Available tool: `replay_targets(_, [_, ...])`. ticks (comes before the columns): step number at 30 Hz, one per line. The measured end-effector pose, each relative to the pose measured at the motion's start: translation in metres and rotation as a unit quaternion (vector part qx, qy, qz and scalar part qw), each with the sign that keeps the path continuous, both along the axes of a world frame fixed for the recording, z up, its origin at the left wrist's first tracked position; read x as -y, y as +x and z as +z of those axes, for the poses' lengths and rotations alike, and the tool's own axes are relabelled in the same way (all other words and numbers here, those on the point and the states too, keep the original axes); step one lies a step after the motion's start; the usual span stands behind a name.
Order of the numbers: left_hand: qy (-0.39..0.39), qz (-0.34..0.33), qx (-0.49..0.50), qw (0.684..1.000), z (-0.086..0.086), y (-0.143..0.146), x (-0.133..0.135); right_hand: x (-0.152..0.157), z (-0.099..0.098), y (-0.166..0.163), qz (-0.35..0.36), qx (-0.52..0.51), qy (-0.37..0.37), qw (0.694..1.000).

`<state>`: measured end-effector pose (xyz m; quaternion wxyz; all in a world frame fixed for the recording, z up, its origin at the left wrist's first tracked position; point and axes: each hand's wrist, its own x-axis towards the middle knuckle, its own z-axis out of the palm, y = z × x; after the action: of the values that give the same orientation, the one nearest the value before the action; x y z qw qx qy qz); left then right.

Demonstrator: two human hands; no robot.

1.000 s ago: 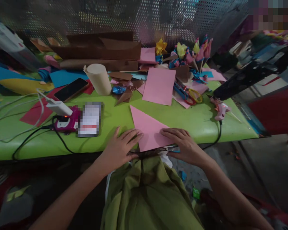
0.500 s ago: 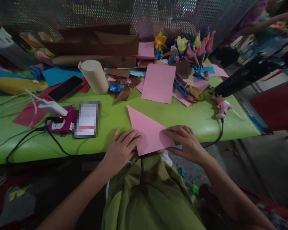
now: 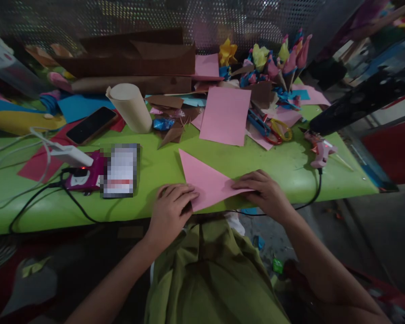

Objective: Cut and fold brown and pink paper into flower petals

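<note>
A sheet of pink paper, folded to a pointed shape, lies at the front edge of the green table. My left hand has its fingers together on the paper's left edge, pressing it down. At the right corner my right hand pinches the paper between thumb and fingers, that corner slightly raised. Behind it lies a flat pink sheet. Blue-handled scissors and yellow-and-red scissors lie to its right.
A pink glue gun rests at right, its cord hanging over the edge. At left are a purple power adapter, a blurred phone, a dark phone and a paper roll. Paper flowers stand behind.
My right hand has moved slightly up with the paper's right corner, which is now narrower and raised. My left hand's thumb has drawn in towards its fingers. The view has shifted a little.
</note>
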<state>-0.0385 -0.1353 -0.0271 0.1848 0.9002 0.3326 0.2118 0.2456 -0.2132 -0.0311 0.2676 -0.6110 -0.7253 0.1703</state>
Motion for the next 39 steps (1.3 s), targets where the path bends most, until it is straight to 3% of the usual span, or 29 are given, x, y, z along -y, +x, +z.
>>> replay_targets(4, [0.005,0.053,0.025,0.998,0.001,0.005,-0.002,-0.006,0.000,-0.004,-0.028,-0.018,0.017,0.999])
replay_targets(10, [0.032,0.118,-0.031,0.992,0.000,0.015,-0.002,-0.014,-0.003,-0.011,-0.073,0.006,0.040,0.996])
replay_targets(18, [0.076,0.132,-0.090,0.984,0.002,0.023,-0.002,-0.017,-0.011,-0.018,-0.117,0.093,0.050,0.988])
replay_targets(32, [0.096,0.140,-0.100,0.980,0.003,0.025,-0.003,-0.016,-0.014,-0.024,-0.144,0.129,0.049,0.980])
replay_targets(34, [0.119,0.104,-0.075,0.985,-0.002,0.026,0.000,-0.016,-0.014,-0.024,-0.144,0.127,0.048,0.980])
replay_targets(39, [0.131,-0.087,-0.072,0.985,-0.012,0.034,0.012,-0.016,-0.015,-0.025,-0.148,0.128,0.054,0.979])
